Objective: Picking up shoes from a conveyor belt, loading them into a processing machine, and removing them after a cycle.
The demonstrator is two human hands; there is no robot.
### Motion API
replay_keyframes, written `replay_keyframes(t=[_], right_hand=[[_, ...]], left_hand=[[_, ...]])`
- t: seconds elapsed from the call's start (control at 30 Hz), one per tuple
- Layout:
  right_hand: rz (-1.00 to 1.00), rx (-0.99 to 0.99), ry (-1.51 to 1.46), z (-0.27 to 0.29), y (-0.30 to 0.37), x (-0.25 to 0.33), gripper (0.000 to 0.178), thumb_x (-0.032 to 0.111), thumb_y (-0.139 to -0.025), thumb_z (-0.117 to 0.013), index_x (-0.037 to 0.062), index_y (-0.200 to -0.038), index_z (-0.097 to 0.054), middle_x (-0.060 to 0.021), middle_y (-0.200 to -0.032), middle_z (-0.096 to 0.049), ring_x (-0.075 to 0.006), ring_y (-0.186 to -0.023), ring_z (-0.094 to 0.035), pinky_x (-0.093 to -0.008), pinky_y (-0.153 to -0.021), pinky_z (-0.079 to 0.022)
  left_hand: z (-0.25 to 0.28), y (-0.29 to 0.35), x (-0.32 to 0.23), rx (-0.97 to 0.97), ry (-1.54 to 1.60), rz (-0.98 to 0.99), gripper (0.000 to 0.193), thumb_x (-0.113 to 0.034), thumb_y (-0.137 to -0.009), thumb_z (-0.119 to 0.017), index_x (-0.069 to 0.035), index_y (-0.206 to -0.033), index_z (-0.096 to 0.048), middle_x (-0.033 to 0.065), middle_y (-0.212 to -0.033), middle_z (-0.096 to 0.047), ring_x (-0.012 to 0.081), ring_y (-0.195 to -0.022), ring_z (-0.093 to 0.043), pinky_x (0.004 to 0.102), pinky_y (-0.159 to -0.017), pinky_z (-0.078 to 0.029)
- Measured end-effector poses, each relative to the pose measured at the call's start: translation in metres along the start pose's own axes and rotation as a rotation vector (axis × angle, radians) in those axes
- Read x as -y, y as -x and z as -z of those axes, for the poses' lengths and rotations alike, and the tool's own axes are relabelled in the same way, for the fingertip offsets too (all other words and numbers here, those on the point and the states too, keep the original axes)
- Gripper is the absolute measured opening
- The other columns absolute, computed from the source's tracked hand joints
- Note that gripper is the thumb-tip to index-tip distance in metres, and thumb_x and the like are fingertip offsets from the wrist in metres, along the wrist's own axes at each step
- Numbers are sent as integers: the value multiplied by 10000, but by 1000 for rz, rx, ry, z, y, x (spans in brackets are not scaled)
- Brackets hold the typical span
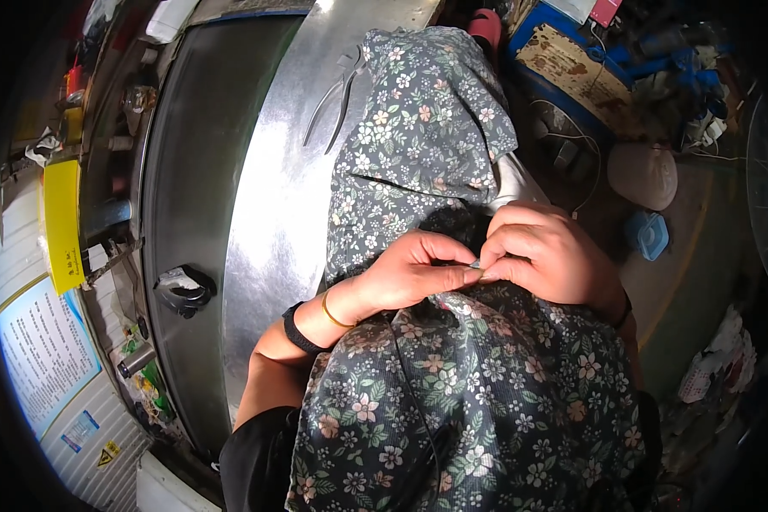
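Observation:
My left hand (410, 271) and my right hand (542, 252) meet above my lap, fingertips pinched together. Between them shows a tiny greyish piece (475, 265), too small to name. A dark apron with a flower print (452, 375) covers my front and lap, and both hands are over it. Just behind the fingers is a dark, fuzzy-looking patch (455, 224) whose kind I cannot make out. Farther off, a pair of pliers (340, 102) with thin handles lies on the shiny metal tabletop (269, 179), touched by neither hand.
Left of the metal top runs a dark panel (196, 145) with a small black object (183, 290) on it. Shelves with clutter and a yellow sign (62, 226) line the far left. On the right are a blue machine (563, 77), a pale container (644, 175) and a light-blue box (647, 235).

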State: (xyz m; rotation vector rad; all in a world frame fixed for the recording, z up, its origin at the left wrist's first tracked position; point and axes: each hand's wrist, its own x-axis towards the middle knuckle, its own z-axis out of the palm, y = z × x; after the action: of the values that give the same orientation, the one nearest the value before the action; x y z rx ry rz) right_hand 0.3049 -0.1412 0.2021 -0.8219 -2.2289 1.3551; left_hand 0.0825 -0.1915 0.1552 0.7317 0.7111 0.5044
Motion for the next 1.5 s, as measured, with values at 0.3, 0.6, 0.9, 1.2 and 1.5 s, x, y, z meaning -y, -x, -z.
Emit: replay_keyframes(t=[0.3, 0.6, 0.9, 1.2, 1.5], right_hand=[[42, 151, -316, 20, 17, -14, 187, 132, -785, -699, 40, -703, -559, -85, -762, -536, -234, -684, -562, -347, -621, -447], [-141, -455, 26, 49, 56, -21, 269, 249, -769, -769, 37, -746, -605, -48, -782, -564, -167, -723, -549, -291, -658, -434], [-83, -86, -159, 25, 36, -3, 136, 87, -709, -777, 41, -811, -699, -75, -827, -628, -203, -753, -631, -306, -660, -497], [107, 14, 74, 16, 19, 2, 105, 71, -744, -749, 34, -766, -653, -73, -796, -597, -250, -748, -604, -339, -693, -490], [224, 401, -488, 28, 28, -15, 86, 78, -848, -655, 48, -828, -577, -71, -829, -534, -249, -818, -548, -360, -779, -441]], left_hand=[[7, 3, 1, -66, 67, 24, 143, -60, -917, -643, 20, -1031, -675, 18, -924, -674, 61, -843, -588, 208, -748, -472], [-2, -16, -25, 42, 92, 198, 227, -96, -871, -710, 11, -1067, -668, 28, -953, -684, 74, -886, -613, 210, -810, -485], [4, -17, -2, 178, 125, 165, 246, -37, -889, -668, 33, -1124, -657, 59, -1036, -696, 81, -935, -620, 217, -846, -501], [-4, -10, -6, 145, -7, 81, 210, -27, -900, -634, 36, -1097, -669, 22, -962, -688, 49, -868, -577, 217, -787, -484], [11, -7, 4, 120, 117, 141, 213, -2, -890, -642, 50, -1096, -662, 78, -1021, -699, 105, -914, -632, 223, -828, -496]])
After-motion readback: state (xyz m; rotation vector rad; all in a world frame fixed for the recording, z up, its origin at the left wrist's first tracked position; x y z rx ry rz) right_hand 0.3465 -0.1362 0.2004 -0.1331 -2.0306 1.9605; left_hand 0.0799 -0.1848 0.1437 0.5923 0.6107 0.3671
